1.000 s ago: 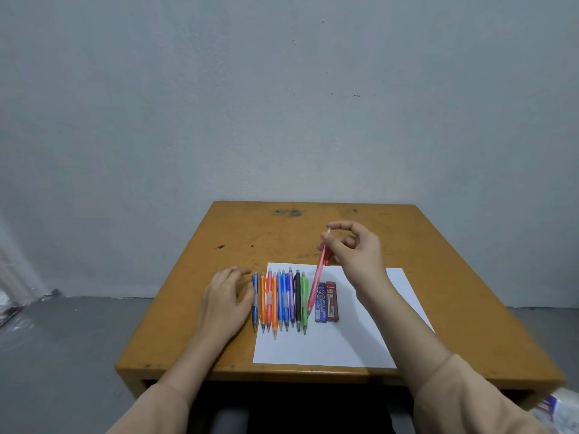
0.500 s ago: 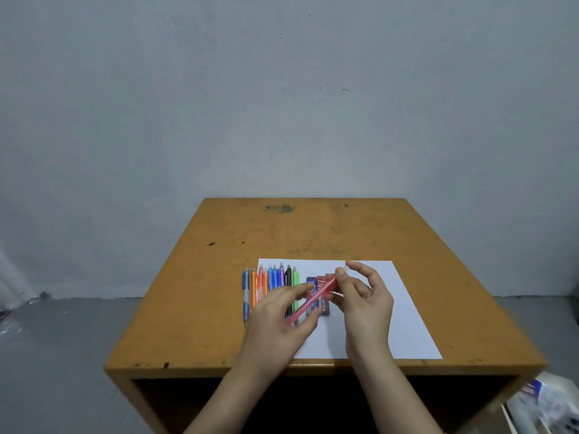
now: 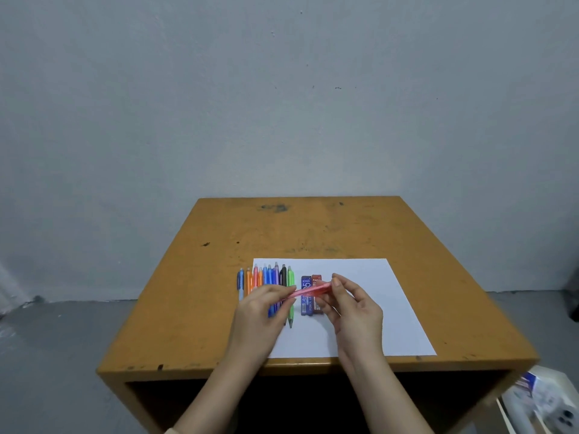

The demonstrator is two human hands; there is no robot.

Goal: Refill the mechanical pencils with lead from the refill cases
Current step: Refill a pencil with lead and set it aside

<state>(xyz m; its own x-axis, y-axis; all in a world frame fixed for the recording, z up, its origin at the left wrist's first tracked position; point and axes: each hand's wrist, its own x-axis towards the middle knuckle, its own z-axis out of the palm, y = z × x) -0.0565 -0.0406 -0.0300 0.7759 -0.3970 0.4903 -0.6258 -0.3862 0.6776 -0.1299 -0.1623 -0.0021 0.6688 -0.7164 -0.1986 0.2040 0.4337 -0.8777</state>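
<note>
While both of my hands hover low over the sheet of paper [image 3: 379, 308], I hold the pink mechanical pencil [image 3: 308, 290] between them, almost level, with its right end a little higher. My left hand [image 3: 257, 314] has a narrow grip: thumb and fingertips curl in and pinch the pencil's left end, nothing else inside. My right hand [image 3: 357, 311] takes the other end, fingers bent round the barrel, the grip just as tight, with one fingertip up at the very end. The pencil is blurred there, so I cannot tell whether its cap is on or off. Directly under the pencil, two refill cases lie flat on the paper, side by side and touching: the blue refill case [image 3: 306, 305] to the left and the red refill case [image 3: 317, 278] to the right, its lower part hidden behind my right fingers. Left of them, the row of other pencils [image 3: 272, 277] lies tight together, tips pointing toward me, partly covered by my left hand. The green pencil [image 3: 291, 277] ends the row on the case side, while the blue-and-white pencil [image 3: 240, 281] at the far left lies off the paper on the bare worktop [image 3: 203, 292].
</note>
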